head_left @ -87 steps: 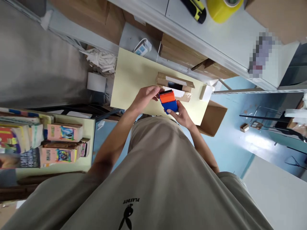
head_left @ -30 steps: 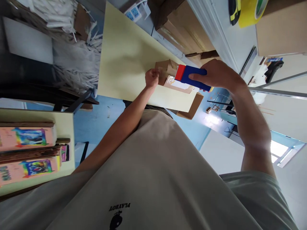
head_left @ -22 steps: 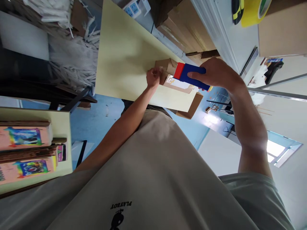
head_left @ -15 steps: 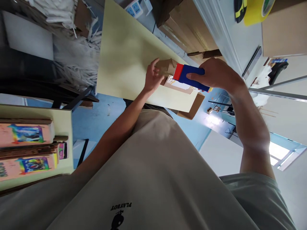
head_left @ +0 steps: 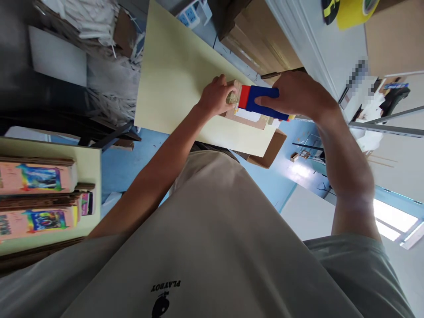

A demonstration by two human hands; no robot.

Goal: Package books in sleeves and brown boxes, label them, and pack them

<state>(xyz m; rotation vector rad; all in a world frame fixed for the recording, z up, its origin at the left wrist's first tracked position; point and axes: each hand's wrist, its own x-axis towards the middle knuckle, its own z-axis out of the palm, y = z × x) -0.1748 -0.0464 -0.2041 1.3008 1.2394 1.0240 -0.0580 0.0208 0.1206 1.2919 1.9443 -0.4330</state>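
Observation:
A small cardboard box [head_left: 247, 120] with a white label lies on the pale yellow table [head_left: 175, 70]. My right hand [head_left: 288, 95] is wrapped round a blue tape dispenser [head_left: 263, 101] with a red end, held over the box. My left hand [head_left: 217, 95] has its fingers curled at the box's left end, close to the red end of the dispenser. Shiny clear tape shows by those fingertips. The dispenser covers much of the box, and the exact contact of the left fingertips is partly hidden.
Large cartons [head_left: 261, 37] stand behind the table, near a power strip [head_left: 188, 17]. Yellow tape [head_left: 356, 13] sits on a shelf at the upper right. An open carton [head_left: 270, 150] is below the table's right end. Printed boxes [head_left: 43, 176] lie on another table at left.
My left hand has moved right and slightly up, and its fingers have closed in at the box's end. The right hand with the tape dispenser has shifted only slightly up.

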